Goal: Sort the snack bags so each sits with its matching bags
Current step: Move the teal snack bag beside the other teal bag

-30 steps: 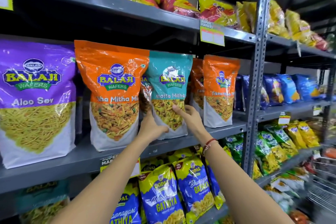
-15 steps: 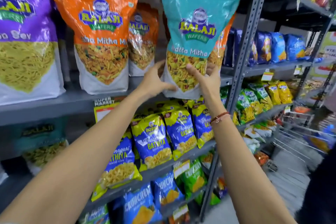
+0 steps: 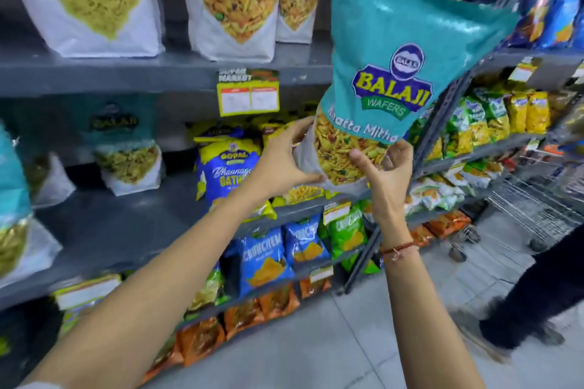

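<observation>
I hold a teal Balaji "Khatta Mitha" bag (image 3: 401,50) upright in front of the shelves, off the shelf. My left hand (image 3: 284,158) grips its lower left corner and my right hand (image 3: 384,180) cups its bottom right, thumb on the clear window. Two matching teal bags stand on the shelf below to the left, one in shadow (image 3: 124,142) and one at the left edge (image 3: 12,199). Orange Balaji bags (image 3: 230,0) stand on the upper shelf.
A grey steel shelf upright (image 3: 442,123) runs just behind the held bag. Blue Gopal bags (image 3: 227,167) and Crunchem bags (image 3: 268,259) fill the lower shelves. A wire shopping trolley (image 3: 537,208) and a person's dark legs (image 3: 537,294) stand on the right, on the tiled floor.
Both hands have pulled the teal bag off the upper shelf, away from the orange bags, and toward me. My view has tilted down, showing the lower shelves and the floor.
</observation>
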The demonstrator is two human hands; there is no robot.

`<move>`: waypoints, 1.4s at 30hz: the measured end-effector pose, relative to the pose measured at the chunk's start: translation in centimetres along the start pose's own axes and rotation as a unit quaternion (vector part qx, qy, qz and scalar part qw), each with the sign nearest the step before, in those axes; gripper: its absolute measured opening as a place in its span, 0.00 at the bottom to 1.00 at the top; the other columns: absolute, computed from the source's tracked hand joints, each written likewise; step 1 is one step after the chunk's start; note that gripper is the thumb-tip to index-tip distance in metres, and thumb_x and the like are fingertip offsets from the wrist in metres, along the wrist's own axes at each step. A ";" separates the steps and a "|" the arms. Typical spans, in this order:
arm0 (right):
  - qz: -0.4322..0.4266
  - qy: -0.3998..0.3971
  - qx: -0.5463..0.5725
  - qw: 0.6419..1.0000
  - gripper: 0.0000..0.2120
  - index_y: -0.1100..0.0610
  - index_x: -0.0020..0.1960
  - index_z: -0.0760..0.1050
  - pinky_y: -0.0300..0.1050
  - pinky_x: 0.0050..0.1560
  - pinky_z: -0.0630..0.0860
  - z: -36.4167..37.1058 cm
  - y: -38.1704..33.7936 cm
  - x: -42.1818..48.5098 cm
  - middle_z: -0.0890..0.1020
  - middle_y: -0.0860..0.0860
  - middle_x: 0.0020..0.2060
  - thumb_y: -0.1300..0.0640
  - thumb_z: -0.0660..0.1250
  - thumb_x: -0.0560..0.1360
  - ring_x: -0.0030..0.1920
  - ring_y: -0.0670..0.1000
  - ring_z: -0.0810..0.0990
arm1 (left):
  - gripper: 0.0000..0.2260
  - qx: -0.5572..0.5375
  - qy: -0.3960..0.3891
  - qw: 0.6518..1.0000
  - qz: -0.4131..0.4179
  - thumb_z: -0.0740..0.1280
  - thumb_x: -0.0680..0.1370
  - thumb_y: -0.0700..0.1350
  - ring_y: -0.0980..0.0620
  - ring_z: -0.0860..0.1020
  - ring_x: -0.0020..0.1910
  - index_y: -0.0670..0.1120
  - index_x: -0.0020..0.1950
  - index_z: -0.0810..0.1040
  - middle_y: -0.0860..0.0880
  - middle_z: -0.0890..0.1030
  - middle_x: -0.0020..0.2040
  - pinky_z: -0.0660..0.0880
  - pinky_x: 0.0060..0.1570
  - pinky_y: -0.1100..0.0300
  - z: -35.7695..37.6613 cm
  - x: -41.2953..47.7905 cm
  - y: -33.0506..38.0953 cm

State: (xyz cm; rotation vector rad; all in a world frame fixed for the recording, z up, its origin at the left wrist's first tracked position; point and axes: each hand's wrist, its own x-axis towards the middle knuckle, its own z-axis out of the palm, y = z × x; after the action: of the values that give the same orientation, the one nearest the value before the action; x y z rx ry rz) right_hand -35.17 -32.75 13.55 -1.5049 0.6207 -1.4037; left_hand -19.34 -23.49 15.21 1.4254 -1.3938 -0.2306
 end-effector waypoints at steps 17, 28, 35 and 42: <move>0.136 -0.185 0.002 0.973 0.33 0.45 0.53 0.69 0.55 0.57 0.77 17.1 8.9 -13.4 0.79 0.55 0.54 0.44 0.82 0.54 0.56 0.51 0.79 | 0.43 0.096 0.087 0.967 -0.219 0.82 0.57 0.46 0.54 0.74 0.61 0.45 0.68 0.65 0.49 0.76 0.62 0.73 0.59 0.56 -13.5 -16.7 -11.8; 0.146 -0.327 -0.069 0.931 0.35 0.53 0.57 0.65 0.38 0.52 0.77 27.6 11.6 -14.0 0.79 0.50 0.52 0.51 0.82 0.58 0.54 0.48 0.80 | 0.45 0.124 0.172 0.927 -0.311 0.82 0.55 0.49 0.48 0.73 0.64 0.45 0.67 0.64 0.46 0.76 0.65 0.73 0.61 0.50 -20.0 -20.2 -16.9; 0.165 -0.373 -0.100 0.907 0.33 0.56 0.56 0.66 0.25 0.42 0.74 30.3 13.5 -14.2 0.78 0.46 0.47 0.53 0.82 0.60 0.48 0.44 0.78 | 0.44 0.134 0.180 0.918 -0.328 0.82 0.57 0.45 0.47 0.74 0.63 0.42 0.67 0.64 0.44 0.77 0.63 0.72 0.61 0.53 -20.9 -21.2 -20.3; 0.197 -0.463 -0.124 0.855 0.49 0.55 0.73 0.55 0.37 0.61 0.73 28.8 16.7 -14.8 0.74 0.46 0.62 0.52 0.81 0.61 0.61 0.44 0.75 | 0.39 0.141 0.119 0.915 -0.357 0.78 0.64 0.44 0.45 0.72 0.65 0.42 0.70 0.63 0.43 0.74 0.67 0.69 0.58 0.58 -21.6 -22.3 -22.4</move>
State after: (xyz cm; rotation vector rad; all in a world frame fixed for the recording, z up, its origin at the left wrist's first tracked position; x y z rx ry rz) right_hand -7.09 -18.51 -4.77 -1.8887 0.4461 -0.1900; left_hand 3.55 -0.03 -4.51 2.0963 -0.6736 -0.3141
